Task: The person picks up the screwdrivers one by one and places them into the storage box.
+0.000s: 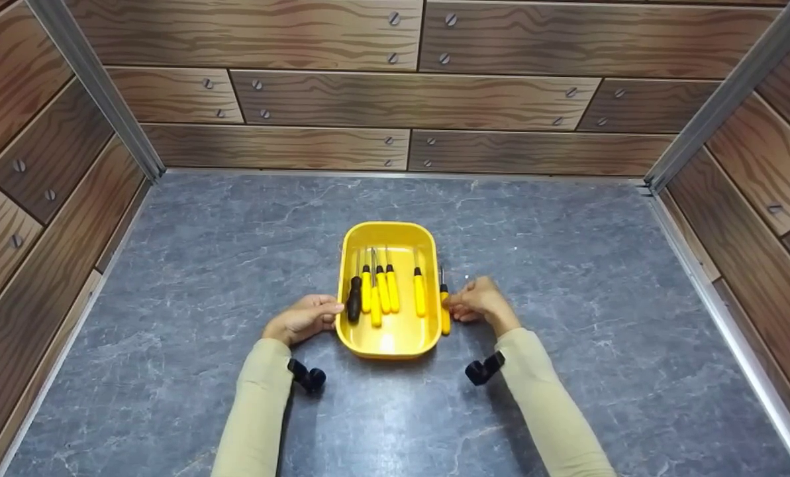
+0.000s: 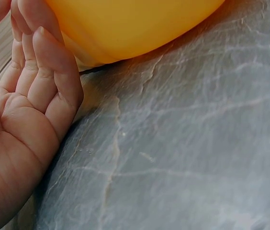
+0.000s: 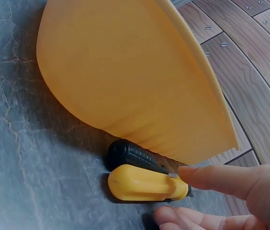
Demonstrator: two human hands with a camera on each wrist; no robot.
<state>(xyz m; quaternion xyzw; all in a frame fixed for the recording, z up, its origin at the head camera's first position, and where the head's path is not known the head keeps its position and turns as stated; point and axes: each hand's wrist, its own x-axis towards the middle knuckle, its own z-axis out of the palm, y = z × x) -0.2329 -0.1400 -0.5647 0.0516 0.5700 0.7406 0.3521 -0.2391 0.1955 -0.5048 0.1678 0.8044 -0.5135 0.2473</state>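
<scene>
A yellow plastic tub (image 1: 388,344) stands in the middle of the grey marbled surface. Inside it lie several screwdrivers, most with yellow handles (image 1: 420,295) and one with a black handle (image 1: 353,299). My left hand (image 1: 302,318) grips the tub's left side, thumb over the rim and fingers against the outer wall. Outside the right wall, a yellow-handled screwdriver (image 3: 140,184) lies on the surface beside a second, black-handled screwdriver (image 3: 128,155). With its fingertips on either side of the yellow one near its black collar, my right hand (image 1: 481,299) pinches it.
Wood-patterned panels (image 1: 408,99) wall in the surface at the back and both sides, with metal strips (image 1: 732,331) along the edges. Black wrist cameras (image 1: 485,368) hang at the inner side of both sleeves.
</scene>
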